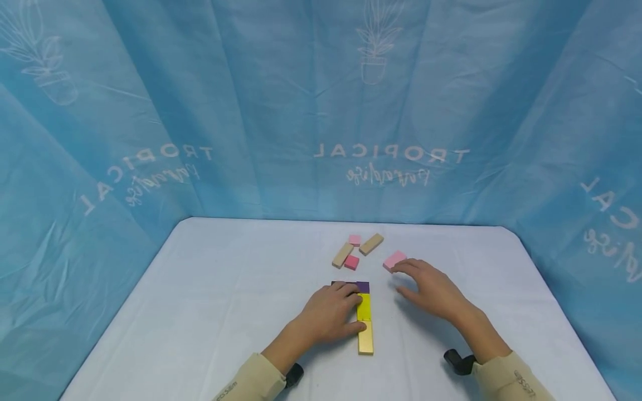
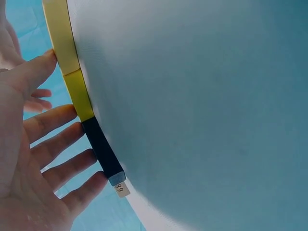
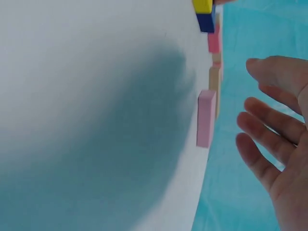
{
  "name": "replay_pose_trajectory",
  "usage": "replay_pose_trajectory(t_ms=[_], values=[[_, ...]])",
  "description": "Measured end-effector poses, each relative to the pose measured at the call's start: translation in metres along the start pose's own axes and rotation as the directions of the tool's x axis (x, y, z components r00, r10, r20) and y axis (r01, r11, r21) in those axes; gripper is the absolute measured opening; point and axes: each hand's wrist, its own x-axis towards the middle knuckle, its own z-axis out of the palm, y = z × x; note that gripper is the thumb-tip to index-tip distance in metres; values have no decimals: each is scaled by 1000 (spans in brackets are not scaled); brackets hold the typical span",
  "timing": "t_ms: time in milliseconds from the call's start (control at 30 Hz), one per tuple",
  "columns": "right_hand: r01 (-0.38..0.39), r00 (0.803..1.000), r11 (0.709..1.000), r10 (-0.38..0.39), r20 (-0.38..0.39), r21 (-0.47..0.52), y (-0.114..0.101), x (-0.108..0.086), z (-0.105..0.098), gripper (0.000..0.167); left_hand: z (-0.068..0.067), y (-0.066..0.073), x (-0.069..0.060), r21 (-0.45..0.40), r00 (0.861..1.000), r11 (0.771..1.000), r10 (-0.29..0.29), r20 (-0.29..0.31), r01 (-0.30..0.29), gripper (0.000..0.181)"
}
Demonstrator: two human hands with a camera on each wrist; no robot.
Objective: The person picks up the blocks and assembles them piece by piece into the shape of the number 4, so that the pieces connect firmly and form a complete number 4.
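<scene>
My left hand (image 1: pixel 328 313) rests with spread fingers on a row of blocks: a dark purple block (image 1: pixel 363 287) at the far end, a yellow block (image 1: pixel 364 308) in the middle and a tan block (image 1: pixel 365 340) nearest me. In the left wrist view its fingertips touch the sides of the dark block (image 2: pixel 103 149), the yellow block (image 2: pixel 79 95) and the tan block (image 2: pixel 62 38). My right hand (image 1: pixel 433 291) hovers, fingers apart and holding nothing, beside a light pink block (image 1: pixel 394 260). That pink block (image 3: pixel 206 119) stands clear of the fingers in the right wrist view.
Beyond the row lie two wooden blocks (image 1: pixel 343 255) (image 1: pixel 371 244), a small pink block (image 1: pixel 354 240) and a darker pink block (image 1: pixel 351 262). A white table (image 1: pixel 200 312) holds everything, with a blue printed curtain (image 1: pixel 281 111) behind and at both sides.
</scene>
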Motion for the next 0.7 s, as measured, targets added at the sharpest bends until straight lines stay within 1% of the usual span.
replay_pose_trajectory(t_ms=[200, 300, 467, 700], values=[[20, 1000, 1000, -20, -20, 13, 16, 11, 1, 51, -1, 1, -1, -19, 1000, 1000, -12, 10, 12, 60], [14, 1000, 1000, -14, -13, 23, 22, 17, 2, 53, 0, 0, -1, -23, 1000, 1000, -15, 20, 15, 60], [-8, 1000, 999, 7, 8, 31, 27, 27, 7, 50, 0, 0, -1, -7, 999, 1000, -6, 39, 7, 61], [23, 1000, 999, -23, 4, 32, 36, 40, 13, 46, -1, 0, -1, -1, 1000, 1000, 0, 18, 1, 60]])
